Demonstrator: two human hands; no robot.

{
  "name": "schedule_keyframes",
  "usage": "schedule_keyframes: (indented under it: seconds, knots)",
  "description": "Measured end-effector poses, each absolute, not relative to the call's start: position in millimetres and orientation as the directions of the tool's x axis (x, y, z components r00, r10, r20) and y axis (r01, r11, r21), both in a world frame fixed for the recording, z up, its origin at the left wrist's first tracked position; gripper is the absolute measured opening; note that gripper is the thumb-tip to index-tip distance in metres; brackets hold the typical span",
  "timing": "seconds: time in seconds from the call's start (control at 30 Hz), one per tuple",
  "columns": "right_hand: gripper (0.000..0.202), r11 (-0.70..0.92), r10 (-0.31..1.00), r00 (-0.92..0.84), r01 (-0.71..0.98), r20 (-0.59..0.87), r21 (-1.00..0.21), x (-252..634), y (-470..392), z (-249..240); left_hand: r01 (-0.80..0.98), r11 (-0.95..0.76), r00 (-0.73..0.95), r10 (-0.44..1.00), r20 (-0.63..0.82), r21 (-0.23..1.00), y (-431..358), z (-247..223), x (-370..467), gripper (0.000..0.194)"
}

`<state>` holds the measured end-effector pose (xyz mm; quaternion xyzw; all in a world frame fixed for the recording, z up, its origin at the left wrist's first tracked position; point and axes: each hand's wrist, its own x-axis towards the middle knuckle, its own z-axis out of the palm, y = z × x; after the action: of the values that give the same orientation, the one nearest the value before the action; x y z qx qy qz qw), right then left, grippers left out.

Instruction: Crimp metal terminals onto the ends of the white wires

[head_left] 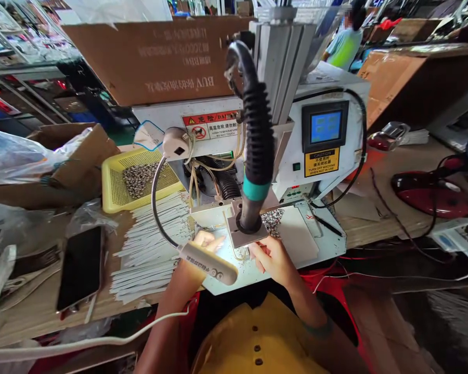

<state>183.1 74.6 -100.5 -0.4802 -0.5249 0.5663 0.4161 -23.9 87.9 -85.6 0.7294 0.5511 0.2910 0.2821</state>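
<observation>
Shirt (234,337), half-curled hands (272,255), grip unclear

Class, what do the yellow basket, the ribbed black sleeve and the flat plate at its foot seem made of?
Yellow basket: likely moulded plastic, slightly glossy, with a perforated floor.
Ribbed black sleeve: rubber or flexible plastic, with soft shine along its folds.
Flat plate: probably metal, dull, judging by its crisp edges.
</observation>
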Motion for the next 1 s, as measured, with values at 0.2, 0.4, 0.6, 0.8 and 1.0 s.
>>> schedule_keyframes:
  seconds: [0.2, 0.4, 0.6, 0.8, 1.0]
  knots:
    - [0.028, -0.154, 0.964, -0.221, -0.014, -0.147, -0.988, 179, 78, -103, 0.593, -0.306, 0.349, 0.931, 0.105, 0.744, 85, -69, -6, 0.037]
    - [0.029, -0.167, 0.96, -0.237, -0.048, -0.152, -0.985, 179, 80, -100, 0.634, -0.259, 0.317, 0.947, 0.061, 0.728, 82, -75, 11, 0.036]
    - [0.028, -0.199, 0.954, -0.241, -0.068, -0.177, -0.978, 180, 79, -101, 0.744, -0.195, 0.195, 0.978, 0.073, 0.639, 77, -95, 5, 0.026]
    - [0.026, -0.19, 0.954, -0.251, -0.071, -0.166, -0.979, 181, 79, -102, 0.677, -0.205, 0.21, 0.974, 0.081, 0.707, 79, -101, 5, 0.023]
    - [0.02, -0.183, 0.956, -0.245, -0.06, -0.163, -0.981, 181, 79, -102, 0.57, -0.23, 0.25, 0.963, 0.1, 0.789, 82, -90, 9, 0.028]
